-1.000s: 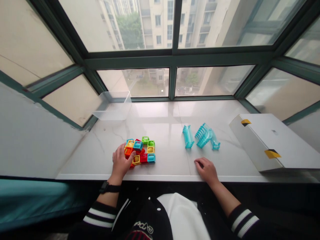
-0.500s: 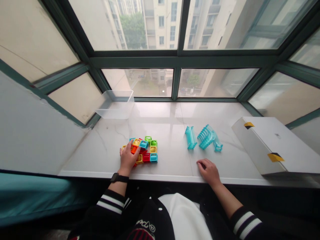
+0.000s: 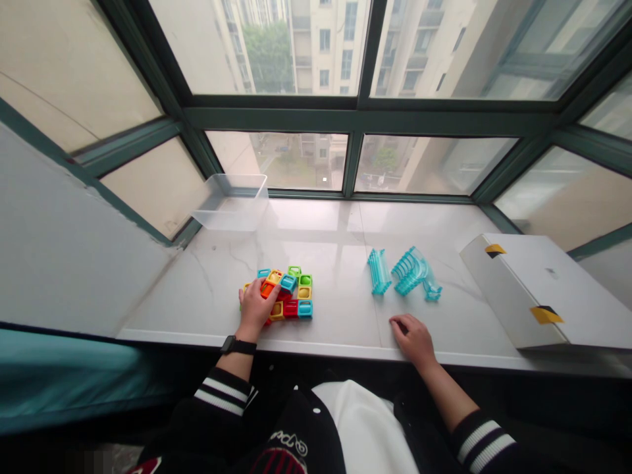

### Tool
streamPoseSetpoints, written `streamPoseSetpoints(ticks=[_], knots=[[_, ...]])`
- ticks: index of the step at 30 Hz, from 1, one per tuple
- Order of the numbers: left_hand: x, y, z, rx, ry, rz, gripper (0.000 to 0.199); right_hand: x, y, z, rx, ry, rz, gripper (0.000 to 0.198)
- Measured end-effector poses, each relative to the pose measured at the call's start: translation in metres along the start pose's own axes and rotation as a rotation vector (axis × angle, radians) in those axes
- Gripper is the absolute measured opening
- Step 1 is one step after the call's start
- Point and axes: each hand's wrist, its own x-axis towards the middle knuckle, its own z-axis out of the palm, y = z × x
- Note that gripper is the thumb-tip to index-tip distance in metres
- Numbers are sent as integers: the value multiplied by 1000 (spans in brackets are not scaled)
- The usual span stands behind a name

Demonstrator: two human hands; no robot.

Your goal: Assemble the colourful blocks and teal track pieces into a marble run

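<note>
My left hand (image 3: 257,305) is closed around a small cluster of toy building blocks (image 3: 274,280) in yellow, blue and orange. Its fingers wrap the left side, partly hiding the blocks. Under and around this cluster lie more joined blocks (image 3: 305,292) in green, yellow, red and blue. On the white sill's front part rests my right hand (image 3: 413,339), its fingers loosely curled with nothing visible in them. Beyond it are translucent turquoise plastic pieces: a straight ribbed one (image 3: 379,271) and curved ones (image 3: 411,270) lying together.
A clear plastic bin (image 3: 232,220) stands at the back left of the marble-look sill (image 3: 326,230), by the window. On the right lies a large white box (image 3: 553,289) with yellow-and-black tape. A teal cloth (image 3: 74,382) hangs below the sill at left.
The whole view has tilted slightly. Both hands stay nearly in place, the left still on the block cluster and the right still resting on the sill.
</note>
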Motion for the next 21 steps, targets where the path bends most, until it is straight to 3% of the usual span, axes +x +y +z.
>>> streamPoseSetpoints(ticks=[10, 21], knots=[[-5, 7, 3, 2, 47, 6, 41, 0, -5, -2, -1, 8, 11, 25], [-36, 52, 34, -22, -23, 132, 40, 0, -4, -2, -4, 8, 18, 25]])
